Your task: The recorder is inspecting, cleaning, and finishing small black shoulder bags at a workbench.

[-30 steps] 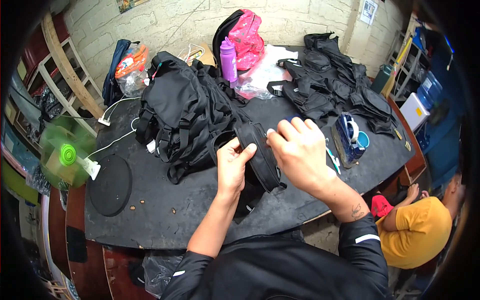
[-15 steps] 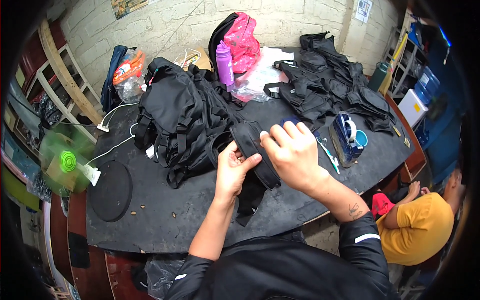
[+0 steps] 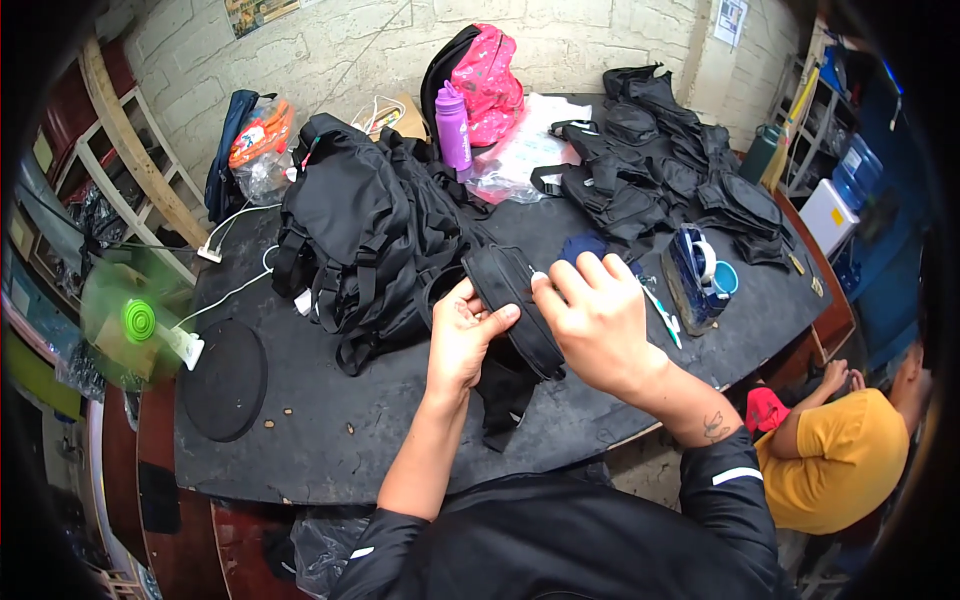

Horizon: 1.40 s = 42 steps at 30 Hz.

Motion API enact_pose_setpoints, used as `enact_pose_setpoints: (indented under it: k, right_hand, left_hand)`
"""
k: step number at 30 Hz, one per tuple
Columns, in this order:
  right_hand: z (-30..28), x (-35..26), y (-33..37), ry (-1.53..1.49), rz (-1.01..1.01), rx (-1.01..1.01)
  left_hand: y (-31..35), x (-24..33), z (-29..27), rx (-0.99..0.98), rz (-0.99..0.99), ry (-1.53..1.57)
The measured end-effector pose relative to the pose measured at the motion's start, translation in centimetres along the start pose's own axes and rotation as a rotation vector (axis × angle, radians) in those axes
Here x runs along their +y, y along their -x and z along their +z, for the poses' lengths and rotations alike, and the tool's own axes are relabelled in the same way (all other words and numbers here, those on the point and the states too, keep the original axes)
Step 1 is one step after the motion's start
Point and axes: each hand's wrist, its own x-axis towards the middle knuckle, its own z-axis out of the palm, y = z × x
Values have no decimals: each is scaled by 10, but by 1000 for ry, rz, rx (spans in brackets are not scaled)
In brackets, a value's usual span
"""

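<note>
Here, the left hand (image 3: 459, 340) clasps a black pouch (image 3: 528, 325) while the right hand (image 3: 600, 322) apparently pinches its zip (image 3: 532, 269), the next tug needing bracing.

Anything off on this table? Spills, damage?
Only minor: small brown spots on the scuffed black tabletop, near the black disc. Loose bits or chips, can't tell which. No spill visible. The black bag piece in the left hand shows no obvious damage.
</note>
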Motion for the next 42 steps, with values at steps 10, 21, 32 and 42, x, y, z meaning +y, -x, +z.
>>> enact_pose_setpoints:
  k: [10,21,32,42]
  right_hand:
    - [-5,1,-1,3,-35,-51]
    - [-9,0,13,-21,-42,-109]
    - [1,0,12,-63,-46,-19]
    - [-18,1,5,-75,-82,-67]
  left_hand:
    - [1,4,1,-23,-15,-13]
    - [0,8,-8,-33,-123,76]
    - [5,-4,-8,-89,-84,31]
    - [2,4,-15,-89,-97,44]
